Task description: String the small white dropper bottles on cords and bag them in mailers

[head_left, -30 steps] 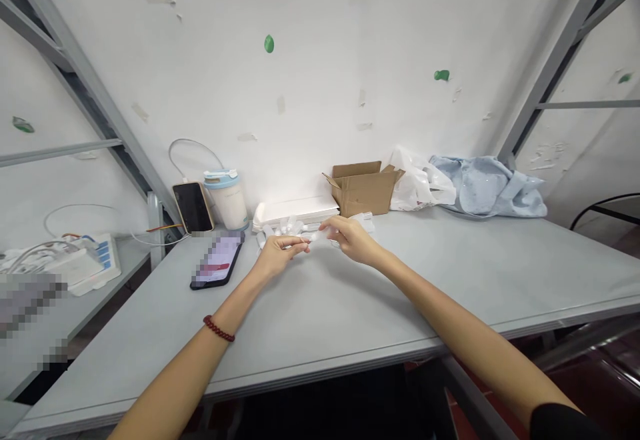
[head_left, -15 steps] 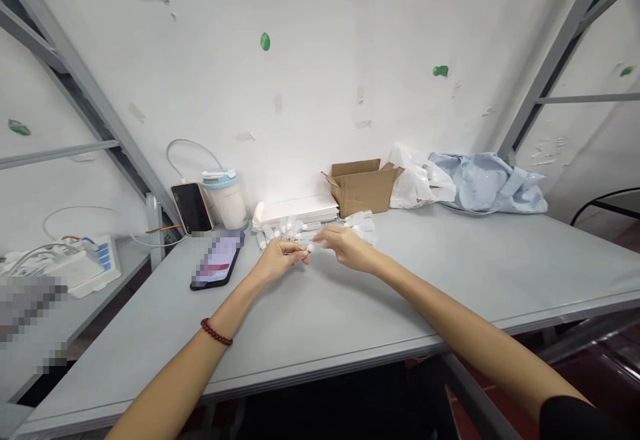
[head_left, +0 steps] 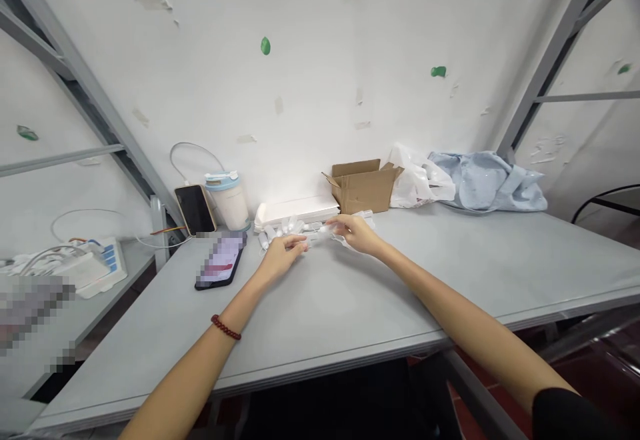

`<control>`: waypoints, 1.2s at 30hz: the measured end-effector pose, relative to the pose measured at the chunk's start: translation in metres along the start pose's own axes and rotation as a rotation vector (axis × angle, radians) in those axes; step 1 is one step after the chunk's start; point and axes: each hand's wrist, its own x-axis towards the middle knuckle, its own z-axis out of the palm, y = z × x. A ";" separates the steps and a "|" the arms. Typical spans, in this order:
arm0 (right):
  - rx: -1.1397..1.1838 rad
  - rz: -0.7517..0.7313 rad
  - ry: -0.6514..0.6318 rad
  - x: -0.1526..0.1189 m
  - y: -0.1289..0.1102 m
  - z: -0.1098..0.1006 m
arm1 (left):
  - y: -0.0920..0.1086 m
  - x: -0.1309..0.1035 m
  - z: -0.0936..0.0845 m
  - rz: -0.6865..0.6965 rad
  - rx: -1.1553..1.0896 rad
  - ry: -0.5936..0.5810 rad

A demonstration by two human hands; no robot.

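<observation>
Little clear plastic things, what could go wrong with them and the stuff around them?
The right hand holds a clear piece by the fingertips, so it might slip and get mixed up with the pile close by. The cup stands just behind the flat phone; if bumped, it could tip onto it.
</observation>
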 end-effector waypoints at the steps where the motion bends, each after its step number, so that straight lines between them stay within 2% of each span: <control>1: 0.006 -0.003 -0.005 -0.001 -0.002 0.001 | 0.000 0.000 0.001 0.011 -0.006 0.003; 7: 0.029 -0.081 -0.043 -0.006 -0.015 0.012 | 0.006 -0.004 0.004 0.081 0.084 0.019; 13: -0.044 -0.125 -0.069 -0.008 -0.011 0.018 | 0.009 -0.005 0.003 0.066 0.158 0.013; 18: -0.164 -0.118 -0.051 -0.006 -0.004 0.018 | 0.004 -0.006 -0.001 0.255 0.413 0.071; 20: -0.224 -0.073 -0.040 -0.004 -0.002 0.014 | 0.002 -0.005 -0.005 0.335 0.515 0.155; 23: -0.323 0.024 -0.026 -0.002 -0.003 0.003 | -0.001 -0.003 -0.016 0.387 0.595 0.375; 26: -0.475 0.098 -0.054 -0.002 -0.009 -0.008 | -0.002 -0.001 -0.031 0.315 0.686 0.547; 28: -0.622 0.153 -0.113 -0.003 -0.013 -0.013 | -0.002 0.000 -0.039 0.210 0.786 0.574; 32: -0.849 0.219 -0.208 -0.007 -0.019 -0.016 | -0.001 0.000 -0.041 0.017 0.950 0.485; 36: -0.870 0.235 -0.275 -0.010 -0.021 -0.016 | 0.001 -0.001 -0.034 -0.070 0.997 0.325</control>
